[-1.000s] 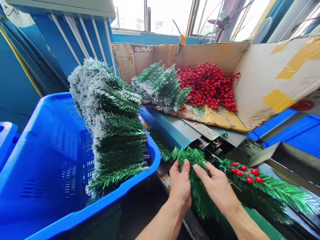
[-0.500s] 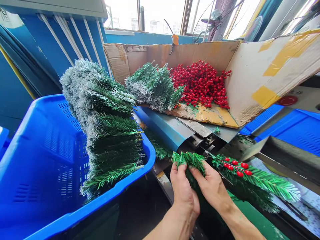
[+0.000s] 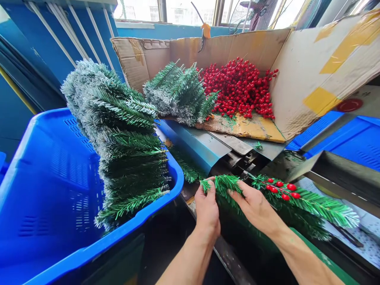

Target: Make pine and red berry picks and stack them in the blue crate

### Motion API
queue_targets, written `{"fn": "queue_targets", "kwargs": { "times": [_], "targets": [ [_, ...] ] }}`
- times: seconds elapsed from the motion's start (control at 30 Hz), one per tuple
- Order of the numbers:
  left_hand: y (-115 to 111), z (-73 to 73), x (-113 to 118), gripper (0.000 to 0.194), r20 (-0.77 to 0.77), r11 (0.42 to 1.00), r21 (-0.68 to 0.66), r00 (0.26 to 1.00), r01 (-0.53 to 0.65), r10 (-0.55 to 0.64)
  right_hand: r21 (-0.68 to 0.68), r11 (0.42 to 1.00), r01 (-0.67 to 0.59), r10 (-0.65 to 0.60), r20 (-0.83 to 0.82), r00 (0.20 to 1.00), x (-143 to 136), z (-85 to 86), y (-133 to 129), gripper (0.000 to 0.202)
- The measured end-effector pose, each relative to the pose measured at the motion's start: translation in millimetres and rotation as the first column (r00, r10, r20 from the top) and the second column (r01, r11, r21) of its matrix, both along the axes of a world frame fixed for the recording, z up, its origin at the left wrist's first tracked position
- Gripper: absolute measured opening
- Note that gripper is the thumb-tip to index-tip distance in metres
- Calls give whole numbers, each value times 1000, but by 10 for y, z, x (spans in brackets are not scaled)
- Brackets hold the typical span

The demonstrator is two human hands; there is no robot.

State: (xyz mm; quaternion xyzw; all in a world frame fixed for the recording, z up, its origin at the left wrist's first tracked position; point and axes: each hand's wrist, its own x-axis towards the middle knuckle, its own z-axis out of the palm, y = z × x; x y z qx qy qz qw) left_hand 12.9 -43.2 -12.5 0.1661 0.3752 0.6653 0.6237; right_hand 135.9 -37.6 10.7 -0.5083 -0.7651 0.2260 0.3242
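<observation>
2 hands of ours are in close, just right of the blue basket [image 3: 101,242], and it's all fingertip work! Our left hand [image 3: 208,208] has its grip closed, thumb and finger pinching the green sprigs [image 3: 227,184] at their near end; our right hand [image 3: 257,206] closes its grip on what looks like the same bunch, farther from the basket. We judge this step to be teasing and shaping the needles. The next move calls for light pressure, we'd say, so nothing gets crushed. Farther right of the basket, a green branch [image 3: 329,209] carries red berries [image 3: 291,187]. Frosted branches [image 3: 89,95] rise from the basket, packed close; behind and right of it, a cardboard box [image 3: 303,63] holds frosted sprigs [image 3: 184,91] and a berry heap [image 3: 237,89]. Any writing? Dark marks on a grey panel [image 3: 371,101], well right of the basket, but we can't read them; no brand is legible.
</observation>
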Motion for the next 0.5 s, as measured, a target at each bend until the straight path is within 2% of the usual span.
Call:
{"fn": "queue_targets", "kwargs": {
  "times": [0.1,0.23,0.37,0.43,0.5],
  "targets": [
    [11,19,-159,40,-65,983,36,982,178,-176,-168,969,-180,168,-81,982,95,93,44,25],
    [38,88,-286,38,-250,964,31,936,265,-249,-222,934,-281,296,33,955,180,92,96,26],
    [61,180,-291,35,-270,949,-11,912,316,-307,-133,955,-264,291,257,922,169,38,60,25],
    [71,199,-282,33,-211,939,-19,917,342,-338,-23,973,-229,224,330,917,146,48,5,27],
    [87,195,-273,31,-128,929,-35,920,369,-370,140,968,-209,140,387,911,150,83,-48,31]
  ]
}}
